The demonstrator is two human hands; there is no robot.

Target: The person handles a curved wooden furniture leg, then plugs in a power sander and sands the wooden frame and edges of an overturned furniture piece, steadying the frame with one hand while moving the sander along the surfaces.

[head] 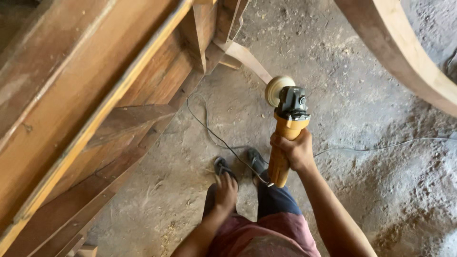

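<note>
The right hand (294, 150) is clenched around the orange body of an angle grinder (284, 133), gripping it about midway along the handle. The tool points away from the person, its dark gear head above the knuckles and a pale round sanding disc (276, 89) at the far end, tilted toward the left. The rear end of the handle sticks out below the hand, just over the person's dark trouser leg, and a thin power cord (214, 135) leaves it there, loops across the floor (362, 85) toward the wooden frame and runs off again to the right edge of the view.

The left hand (225, 190) hangs lower and to the left of the grinder, well apart from it, above the left foot. Its fingers are loosely curled; whether it holds anything small cannot be told.

The disc sits close to a curved wooden slat (247, 59) that reaches out from a large wooden frame (95, 109) filling the left side of the view; whether the two touch cannot be told. Another curved wooden piece (404, 52) crosses the upper right corner. The floor is dusty and strewn with sawdust, and both feet in dark sandals (238, 164) stand on it below the grinder.
</note>
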